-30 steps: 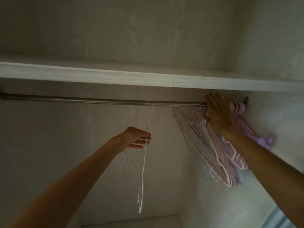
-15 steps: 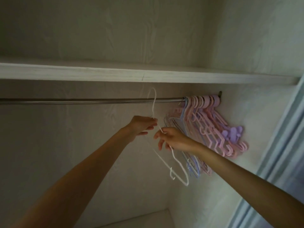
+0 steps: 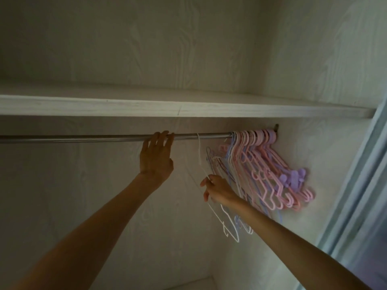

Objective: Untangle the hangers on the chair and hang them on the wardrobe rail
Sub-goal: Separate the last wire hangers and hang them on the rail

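A metal wardrobe rail (image 3: 83,137) runs across under a white shelf. At its right end hangs a tight bunch of pink, purple and blue hangers (image 3: 263,164). One thin white hanger (image 3: 200,155) hooks over the rail just left of that bunch and slants down to the right. My right hand (image 3: 217,189) pinches this white hanger at its shoulder. My left hand (image 3: 156,156) reaches up, fingers spread, fingertips resting on the rail left of the white hanger's hook. It holds nothing.
The white shelf (image 3: 188,108) sits right above the rail. The wardrobe's right side wall (image 3: 314,153) is close behind the hanger bunch. A pale blue curtain or door edge (image 3: 364,185) borders the right. The chair is out of view.
The white hanger's hook has gone onto the rail, nearer the bunch. My left hand let go of it and rose to touch the rail. My right hand still grips the hanger.
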A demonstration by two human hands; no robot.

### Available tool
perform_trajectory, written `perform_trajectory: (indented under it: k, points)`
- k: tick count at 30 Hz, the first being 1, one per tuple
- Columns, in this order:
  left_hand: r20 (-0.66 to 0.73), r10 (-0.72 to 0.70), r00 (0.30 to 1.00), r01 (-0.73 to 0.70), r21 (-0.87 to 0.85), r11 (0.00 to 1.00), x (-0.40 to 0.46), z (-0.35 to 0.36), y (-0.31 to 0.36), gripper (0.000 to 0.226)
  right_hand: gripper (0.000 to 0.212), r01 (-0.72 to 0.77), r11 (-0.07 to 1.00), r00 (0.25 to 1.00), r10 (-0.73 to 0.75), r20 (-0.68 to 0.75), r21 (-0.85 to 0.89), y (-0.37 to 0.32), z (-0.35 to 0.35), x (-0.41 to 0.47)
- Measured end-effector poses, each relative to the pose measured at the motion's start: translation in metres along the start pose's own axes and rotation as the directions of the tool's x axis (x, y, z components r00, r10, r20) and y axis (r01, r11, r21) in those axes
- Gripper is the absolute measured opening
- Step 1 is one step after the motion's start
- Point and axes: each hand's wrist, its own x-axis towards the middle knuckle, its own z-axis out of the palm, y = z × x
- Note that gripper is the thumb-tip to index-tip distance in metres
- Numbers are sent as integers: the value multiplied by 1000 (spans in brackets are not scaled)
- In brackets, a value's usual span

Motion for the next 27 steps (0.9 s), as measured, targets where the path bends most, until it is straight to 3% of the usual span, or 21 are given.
perform_trajectory:
  k: [2, 4, 7, 8, 10, 13, 17, 21, 27]
  points:
    - [-13, 29, 999, -28, 62, 998, -1, 1, -3, 76, 22, 13, 998, 1000, -11, 18, -66, -1, -5, -5]
    - [-14, 37, 999, -36, 75, 997, 1, 0, -4, 76, 36, 89, 949, 987, -124, -98, -304, -5, -17, -4]
    - [10, 19, 1000, -20, 92, 996, 1, -1, 1, 81, 59, 249, 874, 837, -411, -361, -418, -30, -33, 11]
    - [17, 18, 1000, -19, 109, 994, 0, -1, 4, 83, 61, 296, 840, 796, -480, -368, -455, -40, -38, 20]
    - [22, 29, 999, -32, 139, 990, -1, 0, 5, 85, 62, 324, 738, 785, -559, -267, -592, -54, -39, 45]
    - [43, 54, 998, -60, 149, 987, 1, -2, 1, 87, 59, 314, 613, 798, -584, -148, -725, -57, -35, 71]
    - [51, 67, 996, -74, 152, 986, 1, -2, -2, 87, 57, 285, 567, 721, -658, -217, -773, -38, -39, 79]
    - [36, 68, 997, -72, 122, 990, 1, 3, -4, 89, 62, 221, 672, 766, -568, -301, -707, -10, -62, 82]
    - [42, 69, 997, -73, 99, 992, 0, 7, -6, 89, 57, 141, 667, 790, -522, -323, -732, 18, -94, 82]
